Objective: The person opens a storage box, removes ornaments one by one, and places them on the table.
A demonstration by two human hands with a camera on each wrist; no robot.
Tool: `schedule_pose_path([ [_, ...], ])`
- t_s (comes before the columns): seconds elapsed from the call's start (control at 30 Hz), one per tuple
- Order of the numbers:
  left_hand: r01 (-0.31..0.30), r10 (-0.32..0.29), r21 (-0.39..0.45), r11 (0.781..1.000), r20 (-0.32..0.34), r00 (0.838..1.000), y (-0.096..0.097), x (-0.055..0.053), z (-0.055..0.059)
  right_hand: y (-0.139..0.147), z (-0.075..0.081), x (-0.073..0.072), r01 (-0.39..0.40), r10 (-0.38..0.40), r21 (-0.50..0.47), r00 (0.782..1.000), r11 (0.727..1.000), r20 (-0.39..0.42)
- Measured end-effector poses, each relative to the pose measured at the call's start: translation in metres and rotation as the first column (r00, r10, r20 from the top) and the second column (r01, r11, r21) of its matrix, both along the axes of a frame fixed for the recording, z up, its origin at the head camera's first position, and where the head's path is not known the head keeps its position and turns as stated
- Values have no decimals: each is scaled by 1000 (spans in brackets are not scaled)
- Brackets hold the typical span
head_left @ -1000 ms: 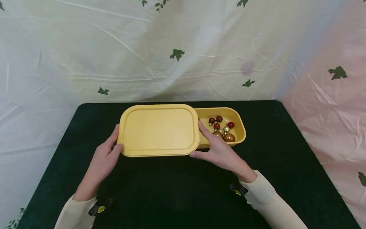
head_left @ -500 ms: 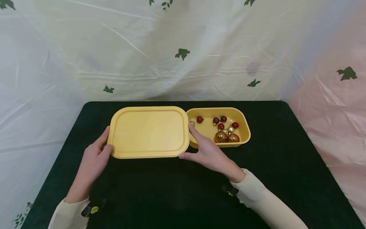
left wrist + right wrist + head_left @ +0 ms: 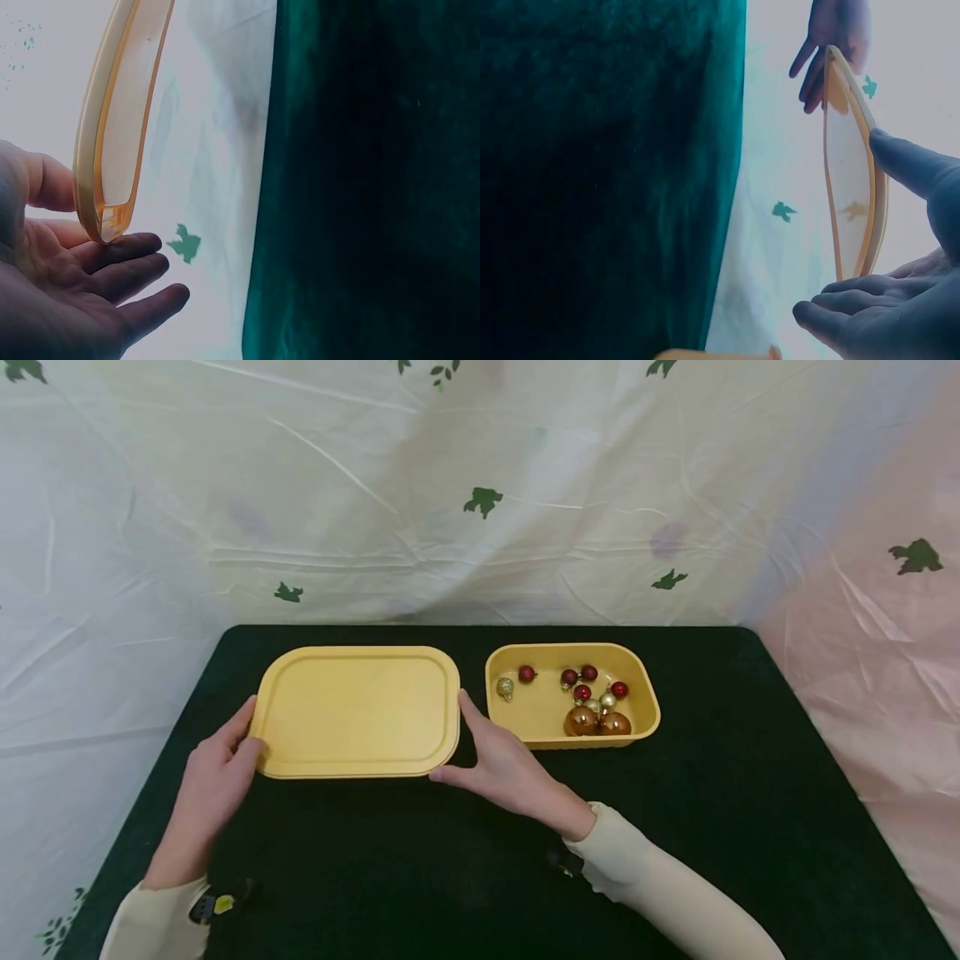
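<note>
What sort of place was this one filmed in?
Probably a staged indoor recording corner: printed cloth hangs behind and on both sides of a dark green table, with a yellow box of baubles on it. Whose room it is, the frames don't show.

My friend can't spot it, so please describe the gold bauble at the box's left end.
On the dark green table, look right of the yellow lid to the open yellow box. At the box's left end lies a small gold bauble. Only a dark red bauble is close by; the other gold ones sit clustered farther right.
</note>
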State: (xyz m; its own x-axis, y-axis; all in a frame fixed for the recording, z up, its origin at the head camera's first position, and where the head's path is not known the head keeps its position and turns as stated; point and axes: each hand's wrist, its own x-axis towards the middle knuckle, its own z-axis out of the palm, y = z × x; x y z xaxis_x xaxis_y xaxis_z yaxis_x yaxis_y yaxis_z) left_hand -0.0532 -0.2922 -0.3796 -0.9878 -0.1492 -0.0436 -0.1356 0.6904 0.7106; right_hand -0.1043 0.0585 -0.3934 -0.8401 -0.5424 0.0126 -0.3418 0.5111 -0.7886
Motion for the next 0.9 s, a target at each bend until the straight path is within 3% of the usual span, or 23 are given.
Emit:
schedule_pose_path([
  [0.33,2,-3,29,1000,59,998,-16,-11,-11,-15,-6,-10,-35,36,-20,999,999,17],
  [0.63,28,-39,78,997,141,989,-22,-21,-18,-20,-13,-18,-29,22,50,992,998,126],
  [0.9,112,-113,15,994,191,975,-29,-27,-29,-25,-24,-29,-54,36,103,985,993,168],
])
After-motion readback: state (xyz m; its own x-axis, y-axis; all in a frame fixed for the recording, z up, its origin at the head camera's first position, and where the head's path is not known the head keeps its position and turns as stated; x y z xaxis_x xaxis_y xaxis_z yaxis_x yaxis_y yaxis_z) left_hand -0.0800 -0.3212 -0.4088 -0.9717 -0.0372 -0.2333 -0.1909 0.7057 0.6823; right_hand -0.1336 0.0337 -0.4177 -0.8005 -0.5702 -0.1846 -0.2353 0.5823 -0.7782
